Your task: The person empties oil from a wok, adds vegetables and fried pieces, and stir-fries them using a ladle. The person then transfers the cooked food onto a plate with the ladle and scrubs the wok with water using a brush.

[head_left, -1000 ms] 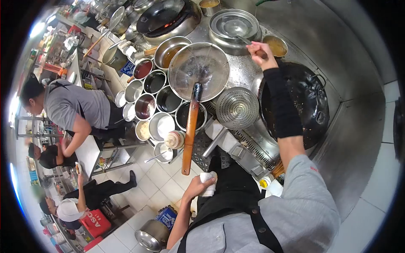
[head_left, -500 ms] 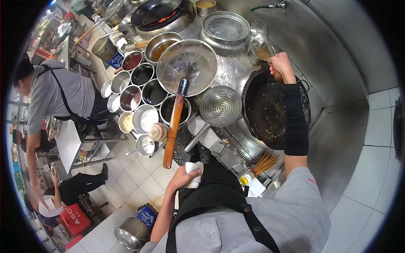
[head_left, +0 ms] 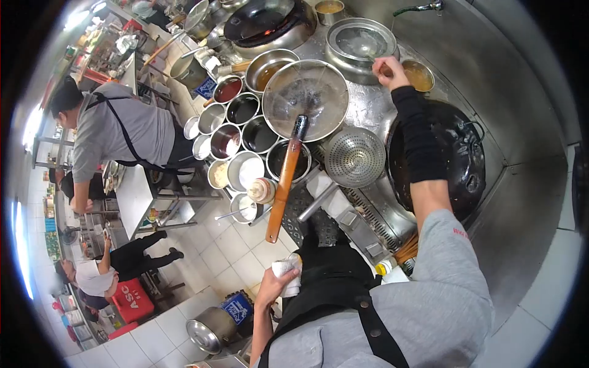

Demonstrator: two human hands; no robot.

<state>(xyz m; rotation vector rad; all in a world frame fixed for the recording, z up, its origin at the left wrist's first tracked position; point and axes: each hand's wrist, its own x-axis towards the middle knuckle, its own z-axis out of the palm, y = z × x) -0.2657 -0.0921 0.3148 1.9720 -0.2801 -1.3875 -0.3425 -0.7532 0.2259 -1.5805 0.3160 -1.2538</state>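
Observation:
My right hand [head_left: 391,72] is closed around the wooden handle of a ladle [head_left: 385,70], beside the rim of a round metal pot of water [head_left: 362,44]. The ladle's bowl is hard to make out and seems to be at the pot. Below my right forearm sits a large black wok [head_left: 457,162], glossy and partly covered by my arm. A metal bowl of yellowish liquid [head_left: 418,76] stands right of my wrist. Near my apron, my left hand [head_left: 277,283] grips a folded white cloth [head_left: 287,270].
A wire-mesh strainer [head_left: 283,190] with a wooden handle lies over several seasoning containers [head_left: 245,172]. Beside it is a perforated skimmer [head_left: 354,157]. Another wok [head_left: 261,18] sits over a flame at the back. A co-worker [head_left: 126,122] stands at a metal table on the left.
My right hand and the ladle have moved from above the wok toward the water pot. The wok's surface now looks shinier. The view has shifted; my left hand still holds the cloth.

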